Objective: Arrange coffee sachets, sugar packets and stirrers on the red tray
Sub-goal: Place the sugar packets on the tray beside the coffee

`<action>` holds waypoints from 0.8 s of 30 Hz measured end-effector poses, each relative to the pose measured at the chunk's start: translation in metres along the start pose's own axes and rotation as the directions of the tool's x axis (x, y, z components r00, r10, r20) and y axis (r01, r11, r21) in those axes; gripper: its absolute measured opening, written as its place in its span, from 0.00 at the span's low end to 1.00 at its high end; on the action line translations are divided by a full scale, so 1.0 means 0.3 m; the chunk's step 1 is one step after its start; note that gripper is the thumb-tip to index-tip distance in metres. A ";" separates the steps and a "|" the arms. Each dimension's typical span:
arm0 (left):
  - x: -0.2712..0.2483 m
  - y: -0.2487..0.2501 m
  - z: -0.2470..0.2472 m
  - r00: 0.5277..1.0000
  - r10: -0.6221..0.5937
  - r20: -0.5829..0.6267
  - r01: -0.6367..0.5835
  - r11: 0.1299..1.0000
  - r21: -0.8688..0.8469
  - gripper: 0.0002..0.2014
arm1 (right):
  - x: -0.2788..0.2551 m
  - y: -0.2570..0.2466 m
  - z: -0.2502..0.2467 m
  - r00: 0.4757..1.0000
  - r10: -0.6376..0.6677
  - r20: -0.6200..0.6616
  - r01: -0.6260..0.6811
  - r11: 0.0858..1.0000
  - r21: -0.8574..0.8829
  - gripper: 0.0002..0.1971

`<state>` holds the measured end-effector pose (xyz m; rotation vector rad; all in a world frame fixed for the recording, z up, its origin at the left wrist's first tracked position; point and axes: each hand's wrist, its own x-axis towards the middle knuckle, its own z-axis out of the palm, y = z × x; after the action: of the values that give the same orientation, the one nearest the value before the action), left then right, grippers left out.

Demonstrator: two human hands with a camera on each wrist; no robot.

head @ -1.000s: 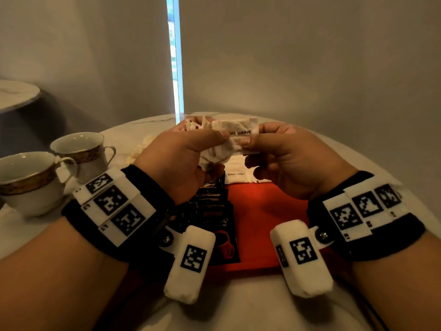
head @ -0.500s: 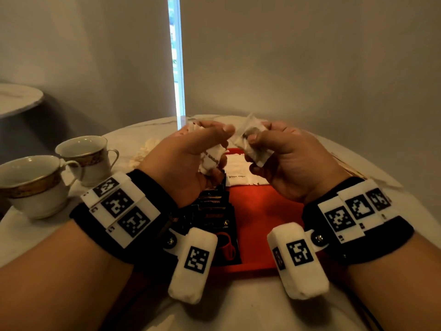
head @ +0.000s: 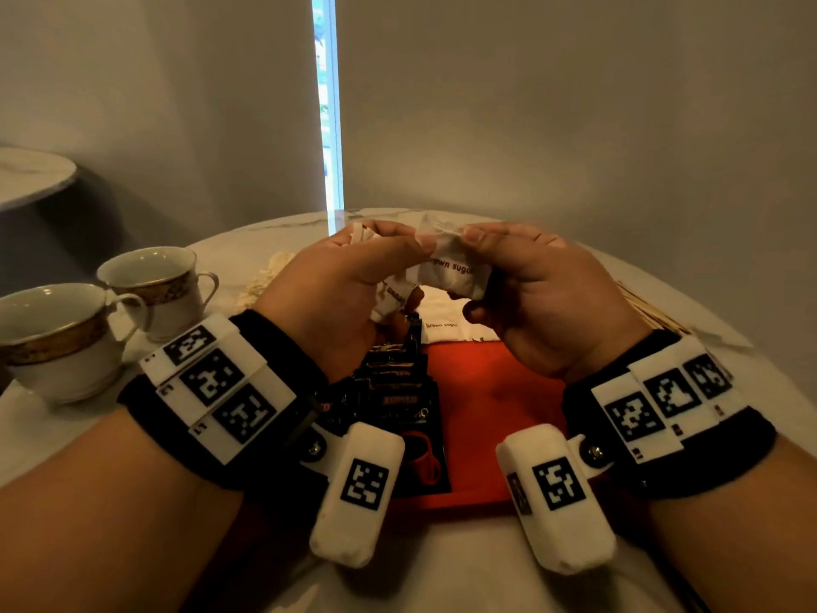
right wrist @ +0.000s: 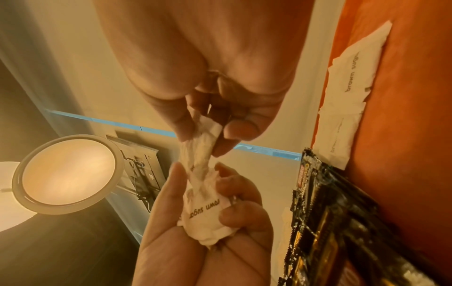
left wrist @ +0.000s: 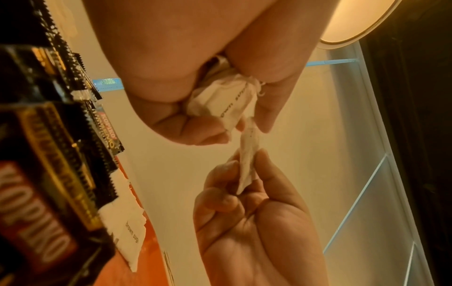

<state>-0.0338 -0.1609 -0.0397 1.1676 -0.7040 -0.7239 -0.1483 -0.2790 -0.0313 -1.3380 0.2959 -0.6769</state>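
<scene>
Table (head: 508,577): we note a round, pale marble top that carries everything below.
Red tray (head: 495,391): at 6 o'clock of the hands, long axis running 12 to 6; near rim toward us.
Coffee sachets (head: 393,404): black, fanned in an overlapping row on the tray's 9 o'clock half, the row running 12 to 6.
Cups (head: 62,342): two gold-banded cups at 9 o'clock of the tray, handles pointing to 3 o'clock.
Left hand (head: 340,298): we see fingers curled round a crumpled bunch of sugar packets (right wrist: 208,214), held above the tray.
Right hand (head: 544,298): thumb and fingertips pinch one held packet (head: 455,276) marked "brown sugar", long axis 9 to 3, its 9 o'clock end touching the left hand's bunch.
Flat sugar packets (head: 446,320): lying at the tray's 12 o'clock edge, under the hands.
Stirrers (head: 650,309): thin wooden sticks on the table at 2 o'clock of the tray; we cannot count them.
</scene>
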 end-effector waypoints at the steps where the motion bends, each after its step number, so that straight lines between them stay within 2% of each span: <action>1: 0.000 0.000 0.001 1.000 -0.005 0.005 0.005 1.000 0.008 0.14 | -0.001 -0.001 0.002 1.000 0.000 -0.005 0.000 1.000 -0.002 0.27; 5: -0.006 0.003 0.012 1.000 -0.011 -0.015 0.011 0.999 0.036 0.03 | -0.004 0.003 -0.004 1.000 -0.002 -0.005 0.001 1.000 -0.029 0.14; 12: -0.004 0.007 0.012 0.998 0.009 -0.065 -0.010 1.000 -0.022 0.05 | 0.011 0.004 -0.016 1.000 -0.026 -0.003 0.026 1.000 -0.007 0.13; 19: -0.001 0.008 0.015 0.995 0.005 -0.102 -0.008 1.000 -0.027 0.07 | 0.019 0.010 -0.028 0.999 -0.014 0.037 0.016 0.998 -0.059 0.19; 24: 0.001 0.005 0.016 0.996 -0.018 -0.091 0.013 0.999 -0.052 0.06 | 0.009 0.012 -0.038 0.995 0.012 0.102 0.004 0.988 -0.154 0.10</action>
<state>-0.0372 -0.1634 -0.0372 1.1530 -0.5971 -0.6929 -0.1517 -0.2892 -0.0371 -1.5146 0.2719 -0.5888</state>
